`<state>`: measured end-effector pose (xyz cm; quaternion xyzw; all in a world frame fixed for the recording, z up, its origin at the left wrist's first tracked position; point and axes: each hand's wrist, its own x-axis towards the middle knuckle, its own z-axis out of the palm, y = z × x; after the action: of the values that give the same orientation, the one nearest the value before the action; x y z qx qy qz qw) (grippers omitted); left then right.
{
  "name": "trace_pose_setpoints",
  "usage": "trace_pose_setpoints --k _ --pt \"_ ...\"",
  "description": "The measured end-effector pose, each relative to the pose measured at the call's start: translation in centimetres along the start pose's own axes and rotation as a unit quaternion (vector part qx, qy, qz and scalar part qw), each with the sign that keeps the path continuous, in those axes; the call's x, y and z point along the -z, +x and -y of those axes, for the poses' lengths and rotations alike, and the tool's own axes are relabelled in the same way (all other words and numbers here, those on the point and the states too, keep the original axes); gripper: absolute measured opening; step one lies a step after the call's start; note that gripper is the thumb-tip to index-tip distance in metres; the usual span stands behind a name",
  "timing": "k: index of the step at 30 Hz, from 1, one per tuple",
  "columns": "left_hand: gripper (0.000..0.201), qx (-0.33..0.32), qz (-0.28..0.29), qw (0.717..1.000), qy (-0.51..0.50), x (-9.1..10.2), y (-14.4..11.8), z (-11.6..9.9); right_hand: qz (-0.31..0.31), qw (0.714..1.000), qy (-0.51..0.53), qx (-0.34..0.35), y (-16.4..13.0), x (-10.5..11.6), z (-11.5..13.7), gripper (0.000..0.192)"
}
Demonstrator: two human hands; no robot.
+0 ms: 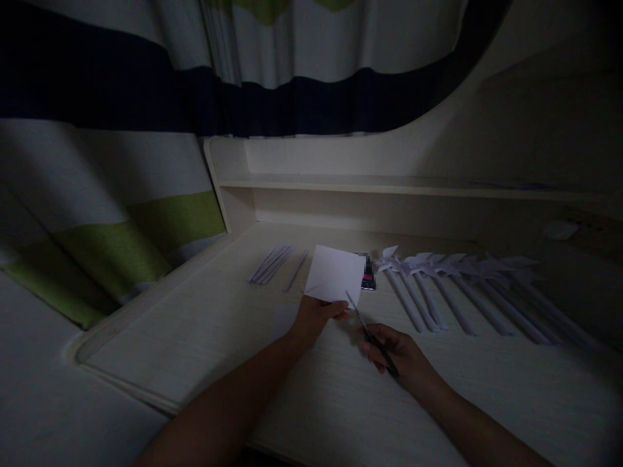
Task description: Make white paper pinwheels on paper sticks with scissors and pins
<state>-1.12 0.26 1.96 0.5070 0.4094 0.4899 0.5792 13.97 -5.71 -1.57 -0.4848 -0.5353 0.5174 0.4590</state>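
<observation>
A square sheet of white paper (335,272) is raised above the desk, its lower edge pinched in my left hand (316,318). A short slit or crease shows near the sheet's lower left corner. My right hand (394,357) is closed round the dark handles of a pair of scissors (363,321). Their blades point up and left, the tip overlapping the sheet's lower right part. Whether the blades are parted is too dark to tell. Under my left wrist another pale sheet (283,319) lies on the desk, partly hidden by the arm.
Several paper pinwheels on rolled sticks (452,292) lie in a row at the right. Thin paper strips or sticks (271,264) lie at the left back. A dark, blurred flat item (368,275) sits behind the sheet. A shelf (341,183) and a striped curtain (321,104) border the desk (195,337).
</observation>
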Motion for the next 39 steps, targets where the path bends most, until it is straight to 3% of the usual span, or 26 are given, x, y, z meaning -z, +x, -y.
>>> trace_pose_setpoints --k 19,27,39 --pt "0.017 0.018 0.025 1.000 0.006 -0.2 -0.2 0.2 -0.014 1.000 0.000 -0.001 0.1 0.2 -0.6 0.040" --pt "0.015 0.019 0.027 0.999 0.016 -0.3 -0.5 0.1 -0.021 1.000 -0.007 -0.001 -0.2 -0.3 1.0 0.044" --pt "0.016 0.019 0.041 0.999 0.024 -0.3 -0.5 0.3 -0.006 1.000 -0.014 0.025 -0.1 0.1 -0.2 0.037"
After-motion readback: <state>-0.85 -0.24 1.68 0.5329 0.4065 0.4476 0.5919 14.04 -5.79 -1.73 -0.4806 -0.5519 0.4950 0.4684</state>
